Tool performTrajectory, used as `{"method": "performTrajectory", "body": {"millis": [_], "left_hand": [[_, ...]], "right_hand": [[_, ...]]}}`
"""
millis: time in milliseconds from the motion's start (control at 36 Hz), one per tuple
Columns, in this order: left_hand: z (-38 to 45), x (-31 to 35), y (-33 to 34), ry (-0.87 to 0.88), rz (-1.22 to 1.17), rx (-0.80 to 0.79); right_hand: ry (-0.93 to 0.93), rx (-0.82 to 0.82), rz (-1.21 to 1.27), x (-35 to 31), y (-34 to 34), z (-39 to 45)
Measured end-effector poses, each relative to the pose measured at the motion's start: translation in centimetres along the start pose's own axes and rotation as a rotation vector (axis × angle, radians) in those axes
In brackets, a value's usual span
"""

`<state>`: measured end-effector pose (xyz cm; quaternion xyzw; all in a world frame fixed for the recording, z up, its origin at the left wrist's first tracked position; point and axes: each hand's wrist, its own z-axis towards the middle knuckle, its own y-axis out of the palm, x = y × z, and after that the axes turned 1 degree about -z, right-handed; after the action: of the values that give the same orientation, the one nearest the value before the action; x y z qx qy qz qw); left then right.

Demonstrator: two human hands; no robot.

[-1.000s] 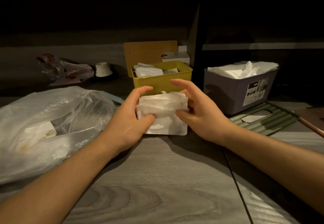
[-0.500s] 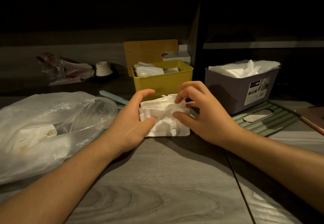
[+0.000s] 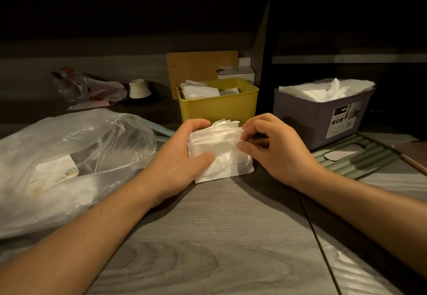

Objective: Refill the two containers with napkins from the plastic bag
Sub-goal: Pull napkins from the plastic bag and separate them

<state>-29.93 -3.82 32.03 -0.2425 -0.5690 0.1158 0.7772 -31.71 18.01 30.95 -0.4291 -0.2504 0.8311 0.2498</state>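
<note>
Napkins in a white folded stack [image 3: 219, 153] stand on the grey wood-grain table [image 3: 208, 237], clasped by the left hand [image 3: 180, 163] while the right hand [image 3: 275, 149] pinches their edge. Behind stand a yellow plastic container [image 3: 219, 107] and a purple plastic container [image 3: 321, 114]; the clear plastic bag [image 3: 64, 163] lies left.

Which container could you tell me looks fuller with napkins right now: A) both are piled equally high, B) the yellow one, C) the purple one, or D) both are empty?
C: the purple container has white napkins heaped above its rim, while those in the yellow container sit at about rim level on its left side only.
</note>
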Motion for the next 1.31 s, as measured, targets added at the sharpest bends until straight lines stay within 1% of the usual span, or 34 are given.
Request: {"method": "performTrajectory", "body": {"millis": [83,222,278,333,444,500,583,667,750,806,861,889,944,1028,1083,1111,1194,1306], "left_hand": [[0.0,0.0,0.0,0.020,-0.005,-0.005],[0.0,0.0,0.1,0.040,-0.012,-0.002],[0.0,0.1,0.1,0.045,-0.022,0.005],[0.0,0.3,0.1,0.066,-0.058,0.013],[-0.2,0.4,0.1,0.088,-0.108,-0.005],[-0.3,0.3,0.0,0.092,-0.101,-0.013],[-0.3,0.4,-0.1,0.083,-0.095,-0.008],[-0.1,0.4,-0.1,0.074,-0.101,0.008],[-0.1,0.1,-0.1,0.044,-0.088,-0.029],[0.0,0.0,0.0,0.041,-0.041,-0.032],[0.1,0.1,0.0,0.051,-0.020,0.011],[0.1,0.1,0.0,0.048,-0.032,0.036],[0.2,0.2,0.0,0.022,-0.090,0.074],[0.1,0.4,0.1,-0.056,-0.220,0.105],[0.1,0.7,0.4,-0.108,-0.344,0.125],[0.1,0.9,0.6,-0.128,-0.399,0.136],[0.1,1.5,0.9,-0.189,-0.520,0.128],[-0.1,1.7,1.0,-0.218,-0.588,0.016]], "right_hand": [[-0.016,0.034,0.009,-0.2,0.1,0.2],[0.012,0.027,0.025,-0.4,0.1,0.3],[0.044,-0.022,0.134,-0.6,-0.1,0.2],[0.041,-0.107,0.248,-0.8,-0.2,0.0],[-0.033,-0.267,0.194,-1.1,-0.3,0.3],[-0.035,-0.317,0.237,-1.2,-0.4,0.5],[-0.034,-0.327,0.274,-1.3,-0.5,0.6],[-0.045,-0.291,0.233,-1.3,-0.5,0.5],[-0.036,-0.270,0.224,-1.4,-0.5,0.4],[-0.009,-0.329,0.216,-1.5,-0.6,0.3],[0.022,-0.395,0.233,-1.6,-0.7,0.3],[0.042,-0.391,0.266,-1.6,-0.7,0.3],[0.104,-0.301,0.397,-1.9,-0.6,0.3],[0.291,-0.133,0.751,-2.3,-0.3,0.6],[0.436,-0.114,0.996,-2.4,-0.1,0.8],[0.481,-0.128,1.066,-2.6,-0.1,0.8],[0.514,-0.141,1.113,-2.9,0.1,0.9],[0.513,-0.055,1.059,-3.1,0.2,1.0]]}}
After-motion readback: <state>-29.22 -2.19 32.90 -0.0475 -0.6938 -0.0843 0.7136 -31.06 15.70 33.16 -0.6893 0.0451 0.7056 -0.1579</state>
